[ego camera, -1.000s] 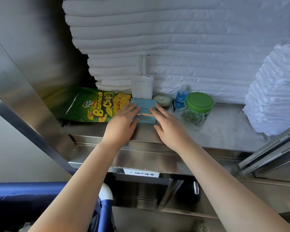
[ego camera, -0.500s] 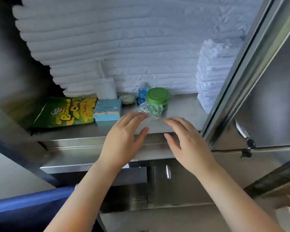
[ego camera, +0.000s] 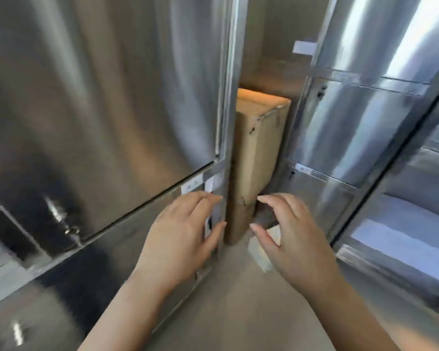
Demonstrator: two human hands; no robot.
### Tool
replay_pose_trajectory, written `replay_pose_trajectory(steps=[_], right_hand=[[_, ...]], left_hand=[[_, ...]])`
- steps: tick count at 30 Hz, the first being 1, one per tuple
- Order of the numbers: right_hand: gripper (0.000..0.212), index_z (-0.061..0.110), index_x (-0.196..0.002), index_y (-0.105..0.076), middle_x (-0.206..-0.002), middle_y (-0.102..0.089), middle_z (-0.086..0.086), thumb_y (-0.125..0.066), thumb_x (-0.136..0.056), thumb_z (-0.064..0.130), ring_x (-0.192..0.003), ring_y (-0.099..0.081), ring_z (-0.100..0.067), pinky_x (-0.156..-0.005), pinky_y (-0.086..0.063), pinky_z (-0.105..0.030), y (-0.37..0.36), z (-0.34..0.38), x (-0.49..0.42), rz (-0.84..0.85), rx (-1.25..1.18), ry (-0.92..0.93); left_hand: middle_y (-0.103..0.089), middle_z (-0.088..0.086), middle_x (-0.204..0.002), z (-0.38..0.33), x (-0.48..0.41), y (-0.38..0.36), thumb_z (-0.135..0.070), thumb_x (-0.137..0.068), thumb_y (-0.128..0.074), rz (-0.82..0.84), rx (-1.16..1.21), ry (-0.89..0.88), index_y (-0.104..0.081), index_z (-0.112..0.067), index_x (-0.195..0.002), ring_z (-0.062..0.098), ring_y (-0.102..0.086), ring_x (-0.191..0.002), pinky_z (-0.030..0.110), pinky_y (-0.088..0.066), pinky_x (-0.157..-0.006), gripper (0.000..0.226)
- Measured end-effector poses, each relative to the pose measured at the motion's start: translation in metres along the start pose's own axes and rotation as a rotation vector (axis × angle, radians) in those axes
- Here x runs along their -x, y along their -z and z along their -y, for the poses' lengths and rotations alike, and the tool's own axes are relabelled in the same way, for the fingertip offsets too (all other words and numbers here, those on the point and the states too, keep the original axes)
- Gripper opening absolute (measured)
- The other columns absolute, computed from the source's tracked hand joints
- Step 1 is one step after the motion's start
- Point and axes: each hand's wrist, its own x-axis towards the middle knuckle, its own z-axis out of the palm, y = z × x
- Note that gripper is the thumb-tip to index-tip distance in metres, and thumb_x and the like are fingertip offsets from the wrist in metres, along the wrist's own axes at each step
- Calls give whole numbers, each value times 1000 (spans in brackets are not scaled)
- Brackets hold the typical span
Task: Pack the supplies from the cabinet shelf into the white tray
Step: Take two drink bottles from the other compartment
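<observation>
The shelf with the supplies is out of view. My left hand (ego camera: pixel 185 234) and my right hand (ego camera: pixel 293 234) hover side by side in mid-air, fingers apart, each holding nothing. Behind my right hand, low on the floor, shows a small white object (ego camera: pixel 260 252), mostly hidden by the hand; I cannot tell whether it is the white tray. The picture is blurred by motion.
A steel cabinet door (ego camera: pixel 107 102) fills the left. More steel cabinets (ego camera: pixel 360 117) stand on the right, with white linen (ego camera: pixel 406 239) on a low shelf. A tall cardboard box (ego camera: pixel 257 158) stands in the gap between them. Grey floor (ego camera: pixel 238 300) lies below my hands.
My view has swung right and down, away from the shelf and its supplies, to the gap between the cabinets. Both hands left the blue box on the shelf and came away holding nothing.
</observation>
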Motion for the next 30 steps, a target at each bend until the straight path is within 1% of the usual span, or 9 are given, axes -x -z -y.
replay_pose_trajectory(steps=[2,4,6,11,15,19,23,26,30], right_hand=[[37,22,-120,-54,-117,-49,9,-62,-85,32,-109,-42,-7,-85,-28,-12,30,-42,16,-23,37,-131],[39,25,-123,-52,-119,-45,15,-59,-85,35,-113,-41,-6,-86,-26,-12,56,-80,30,-51,58,-248],[40,23,-124,-51,-122,-47,11,-59,-87,35,-116,-41,-9,-90,-25,-12,79,-115,41,-81,92,-326],[43,22,-127,-48,-127,-48,7,-56,-87,36,-119,-40,-9,-92,-23,-11,119,-196,62,-152,190,-487],[41,24,-126,-46,-125,-47,10,-56,-89,36,-116,-39,-6,-88,-22,-8,138,-266,62,-179,263,-580],[41,24,-128,-46,-129,-45,10,-55,-90,37,-119,-37,-6,-90,-26,-14,158,-347,35,-191,363,-651],[44,26,-130,-44,-133,-44,11,-50,-90,43,-122,-31,-3,-89,-27,-17,187,-426,-5,-197,451,-697],[43,28,-129,-44,-132,-45,13,-49,-89,43,-123,-30,-1,-90,-23,-13,204,-477,-18,-247,451,-747],[43,28,-129,-45,-130,-46,12,-55,-88,38,-120,-36,-3,-88,-22,-9,215,-533,-13,-257,422,-841]], left_hand=[[-61,1,-113,-35,-26,-28,-37,-85,-57,54,38,-71,-61,-14,-114,21,-57,-105,31,-46,-89,37],[-60,0,-115,-66,-52,-55,-42,-85,-51,107,66,-137,-61,-15,-115,20,-57,-106,30,-44,-89,42],[-59,0,-118,-95,-80,-82,-44,-83,-49,139,86,-195,-60,-16,-117,20,-56,-107,29,-42,-90,45],[-57,2,-120,-160,-141,-163,-31,-80,-66,185,189,-344,-58,-16,-118,21,-53,-111,33,-43,-91,42],[-57,1,-122,-206,-193,-227,-35,-81,-63,212,240,-430,-57,-17,-120,21,-54,-111,34,-45,-89,43],[-56,1,-125,-244,-265,-284,-37,-84,-59,248,284,-471,-56,-17,-122,22,-53,-114,37,-44,-91,44],[-56,2,-125,-283,-341,-337,-35,-83,-61,256,329,-487,-56,-16,-123,22,-54,-112,33,-43,-92,44],[-54,1,-128,-316,-384,-382,-35,-85,-61,299,348,-515,-54,-17,-125,21,-51,-115,32,-40,-95,45],[-52,-1,-131,-360,-421,-431,-37,-86,-60,351,365,-559,-52,-18,-128,19,-48,-118,29,-36,-98,47]])
